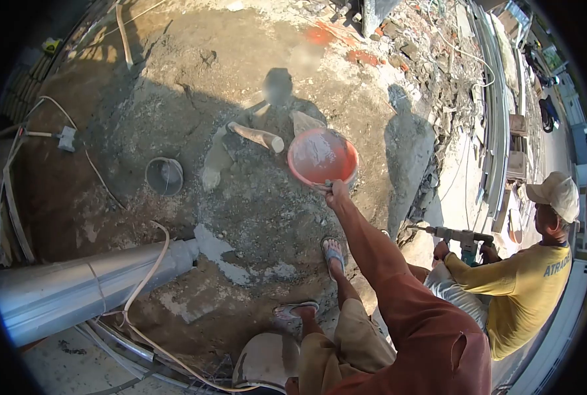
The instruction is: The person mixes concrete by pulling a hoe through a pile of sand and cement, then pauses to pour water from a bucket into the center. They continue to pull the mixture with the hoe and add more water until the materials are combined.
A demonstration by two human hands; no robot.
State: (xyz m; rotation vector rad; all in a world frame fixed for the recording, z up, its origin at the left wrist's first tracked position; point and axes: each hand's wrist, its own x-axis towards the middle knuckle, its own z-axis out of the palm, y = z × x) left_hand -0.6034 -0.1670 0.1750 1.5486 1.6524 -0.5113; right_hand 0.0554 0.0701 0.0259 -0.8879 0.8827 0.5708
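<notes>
My right hand (pixel 337 193) reaches forward on a red-sleeved arm and grips the near rim of an orange bucket (pixel 322 157). The bucket is tilted, its pale, cement-smeared inside facing me, and it hangs over a patch of wet grey mortar (pixel 254 197) on the ground. My left hand is out of view. My legs in khaki shorts and my sandalled feet (pixel 334 255) stand at the mortar's near edge.
A wooden-handled tool (pixel 257 137) lies in the mortar beside the bucket. A small grey bucket (pixel 164 176) sits to the left. A large grey pipe (pixel 83 286) with a white cable lies at lower left. A person in yellow (pixel 524 289) holds a power drill (pixel 461 237) at right. Rubble lies at upper right.
</notes>
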